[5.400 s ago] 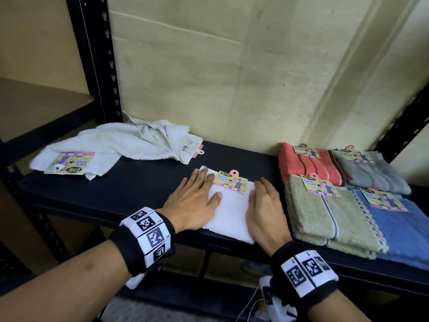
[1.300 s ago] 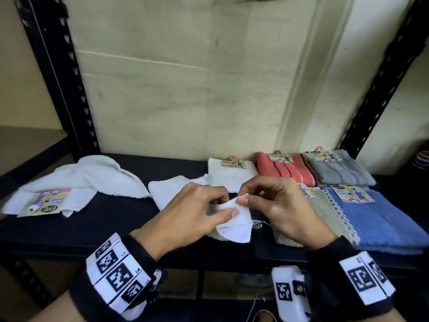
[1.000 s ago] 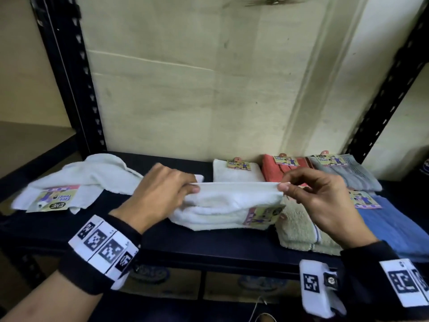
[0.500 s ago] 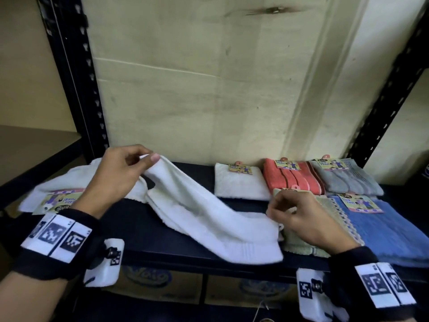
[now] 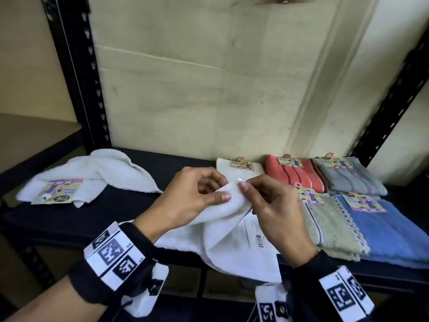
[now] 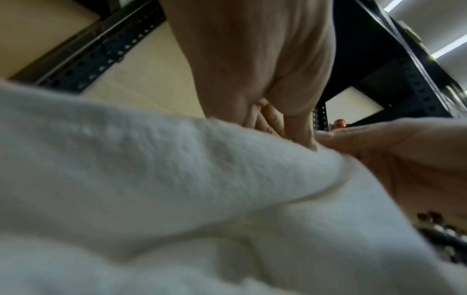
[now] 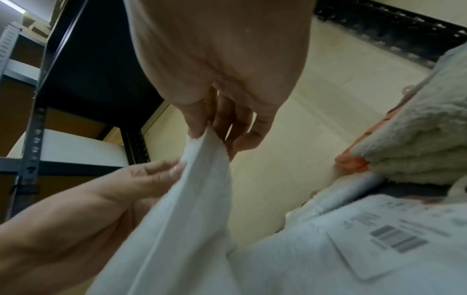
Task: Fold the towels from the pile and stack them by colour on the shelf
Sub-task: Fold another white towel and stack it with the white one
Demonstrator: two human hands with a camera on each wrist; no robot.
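Head view: left hand (image 5: 197, 196) and right hand (image 5: 274, 205) pinch one corner of the soft white terry towel (image 5: 229, 240), draped over the black metal shelf (image 5: 97, 205) front edge. Folding underway; next, probably align edges.

Both the left hand (image 5: 195, 196) and right hand (image 5: 276, 210) are raised close together, fingertips pinching, wrists banded.
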